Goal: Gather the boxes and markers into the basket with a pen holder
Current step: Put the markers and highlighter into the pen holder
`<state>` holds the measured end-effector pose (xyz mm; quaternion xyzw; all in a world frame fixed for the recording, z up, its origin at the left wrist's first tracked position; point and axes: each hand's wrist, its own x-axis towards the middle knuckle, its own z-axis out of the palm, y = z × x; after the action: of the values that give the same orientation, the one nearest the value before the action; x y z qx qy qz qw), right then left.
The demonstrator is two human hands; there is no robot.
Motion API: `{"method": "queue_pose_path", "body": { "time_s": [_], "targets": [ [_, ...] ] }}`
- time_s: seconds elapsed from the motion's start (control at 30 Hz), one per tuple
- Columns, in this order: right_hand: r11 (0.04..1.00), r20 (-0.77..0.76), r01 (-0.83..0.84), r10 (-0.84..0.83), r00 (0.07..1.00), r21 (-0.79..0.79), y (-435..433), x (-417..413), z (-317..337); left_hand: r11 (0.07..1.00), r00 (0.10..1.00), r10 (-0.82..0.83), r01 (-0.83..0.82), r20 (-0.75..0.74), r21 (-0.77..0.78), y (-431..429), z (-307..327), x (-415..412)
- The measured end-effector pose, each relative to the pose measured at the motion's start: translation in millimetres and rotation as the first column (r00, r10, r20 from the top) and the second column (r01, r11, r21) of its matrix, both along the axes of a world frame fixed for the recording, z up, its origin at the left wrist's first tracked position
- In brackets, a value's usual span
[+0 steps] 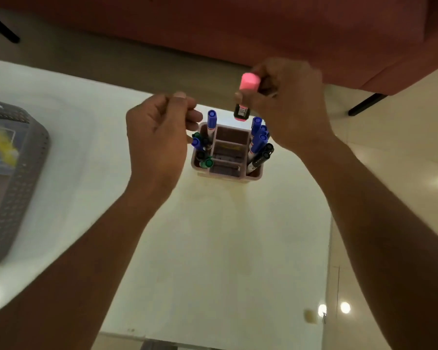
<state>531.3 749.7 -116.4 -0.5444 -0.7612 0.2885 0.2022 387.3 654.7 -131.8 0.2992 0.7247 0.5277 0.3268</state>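
Above pen holder [227, 170], right hand [291, 107] pinching highlighter [245, 97]

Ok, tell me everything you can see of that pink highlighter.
The pink highlighter is short and stubby, with a pale pink cap on top, a black labelled barrel and a pink base. It looks like plastic. The right hand pinches it nearly upright in the air, above the pen holder and not touching it.

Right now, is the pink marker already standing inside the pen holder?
No, the right hand holds the pink marker in the air above the pen holder, not inside any compartment.
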Motion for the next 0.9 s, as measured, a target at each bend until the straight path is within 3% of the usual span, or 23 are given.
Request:
{"method": "queue_pose_path", "body": {
  "time_s": [0.1, 0.23, 0.5, 0.63, 0.7, 0.77, 0.83, 0.9],
  "targets": [
    [0.997, 0.081, -0.066, 0.07, 0.994, -0.049, 14, -4, -32, 0.988, 0.999, 0.042, -0.041, 0.003, -0.149, 10, -23, -9],
    [0.994, 0.139, -0.09, 0.098, 0.985, -0.065, 14, -1, -63, 0.93, 0.986, -0.006, 0.066, 0.166, -0.361, 15, -53, -15],
    [0.99, 0.126, -0.075, 0.089, 0.988, -0.118, 7, 6, -70, 0.895, 0.914, -0.085, 0.244, 0.396, -0.373, 7, -66, -6],
    [0.98, -0.076, 0.169, -0.178, 0.981, -0.107, -9, 25, -68, 0.899, 0.881, -0.041, 0.239, 0.472, -0.366, 6, -72, -5],
    [0.902, -0.168, 0.355, -0.4, 0.901, -0.248, -26, 37, -81, 0.901, 0.854, -0.035, 0.252, 0.519, -0.354, 3, -77, -5],
    [0.749, -0.182, 0.419, -0.572, 0.8, -0.514, -45, 46, -98, 0.905, 0.81, -0.059, 0.29, 0.583, -0.311, -1, -84, -4],
    [0.593, -0.213, 0.316, -0.654, 0.726, -0.741, -65, 49, -116, 0.913, 0.766, -0.082, 0.314, 0.637, -0.26, -4, -92, -1],
    [0.543, -0.263, 0.212, -0.667, 0.697, -0.813, -80, 45, -124, 0.917, 0.747, -0.091, 0.32, 0.659, -0.237, -8, -98, 2]
  ]
}}
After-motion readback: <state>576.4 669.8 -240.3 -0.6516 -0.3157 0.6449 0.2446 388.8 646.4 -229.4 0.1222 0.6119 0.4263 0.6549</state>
